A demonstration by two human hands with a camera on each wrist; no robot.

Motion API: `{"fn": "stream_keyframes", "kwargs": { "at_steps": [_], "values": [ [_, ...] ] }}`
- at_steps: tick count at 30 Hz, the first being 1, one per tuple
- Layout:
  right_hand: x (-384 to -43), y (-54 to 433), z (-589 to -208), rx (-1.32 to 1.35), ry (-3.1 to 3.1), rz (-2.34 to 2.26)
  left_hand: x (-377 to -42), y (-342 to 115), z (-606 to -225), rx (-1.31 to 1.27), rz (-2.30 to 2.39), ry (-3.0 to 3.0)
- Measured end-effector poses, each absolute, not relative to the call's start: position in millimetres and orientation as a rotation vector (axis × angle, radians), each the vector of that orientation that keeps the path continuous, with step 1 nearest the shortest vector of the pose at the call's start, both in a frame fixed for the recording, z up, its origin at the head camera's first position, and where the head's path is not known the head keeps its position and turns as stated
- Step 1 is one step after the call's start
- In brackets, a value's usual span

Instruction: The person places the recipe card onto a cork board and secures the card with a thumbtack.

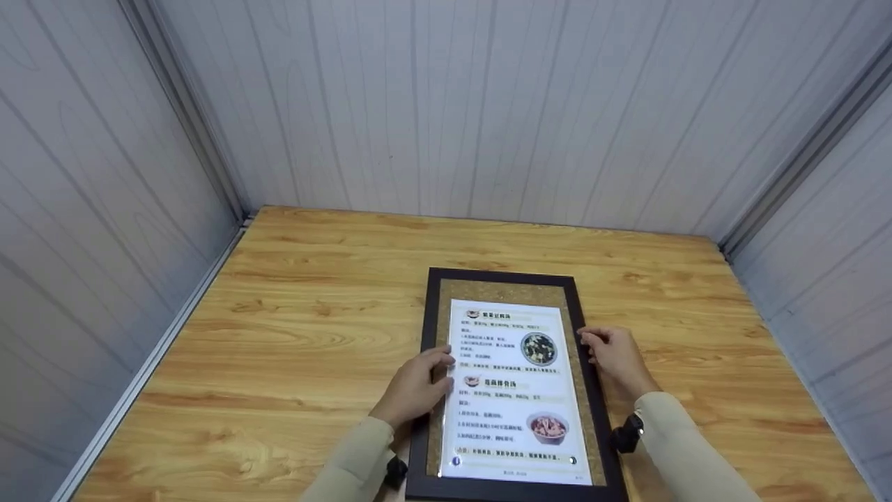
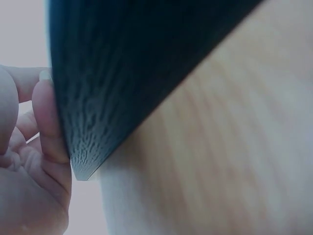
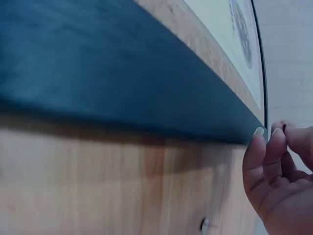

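Dark-framed rectangular corkboard (image 1: 502, 289) bears white printed sheet (image 1: 512, 394); relaxed left hand (image 1: 416, 385) at nine o'clock; right hand (image 1: 617, 357), at three, pinches tiny dark object (image 3: 285, 128).

The bare, beige-sleeved left hand (image 1: 417, 385) is resting with bent fingers at lower centre; the bare, beige-sleeved right hand (image 1: 617, 354) is pinching at lower right.

The frame (image 1: 502, 277) is showing blackish brown and its cork backing (image 1: 505, 293) speckled tan; the sheet (image 1: 496, 413) is bearing black print on white. Brown grain is streaking the honey-yellow tabletop (image 1: 313, 314); grey lines are striping the pale wall (image 1: 446, 104).
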State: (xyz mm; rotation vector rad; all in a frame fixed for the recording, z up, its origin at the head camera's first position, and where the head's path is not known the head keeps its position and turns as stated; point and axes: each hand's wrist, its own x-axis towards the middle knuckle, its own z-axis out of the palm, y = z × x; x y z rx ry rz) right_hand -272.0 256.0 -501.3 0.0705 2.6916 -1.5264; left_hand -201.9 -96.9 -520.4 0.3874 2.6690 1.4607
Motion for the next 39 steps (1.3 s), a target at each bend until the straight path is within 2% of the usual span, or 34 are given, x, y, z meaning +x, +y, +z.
{"fn": "stream_keyframes", "kwargs": {
  "at_steps": [13, 27, 39],
  "values": [
    [-287.5, 236.6, -512.8, -0.062, 2.877, -1.381, -196.7, -90.8, -525.0, 0.350, 1.458, 2.669],
    [-311.2, 227.4, -510.0, 0.106, 2.852, -1.240, -201.2, -92.3, -520.2, 0.356, 1.450, 2.647],
    [-319.7, 219.2, -507.0, 0.118, 2.856, -1.223, -202.3, -97.7, -520.2, 0.346, 1.464, 2.666]
  ]
}}
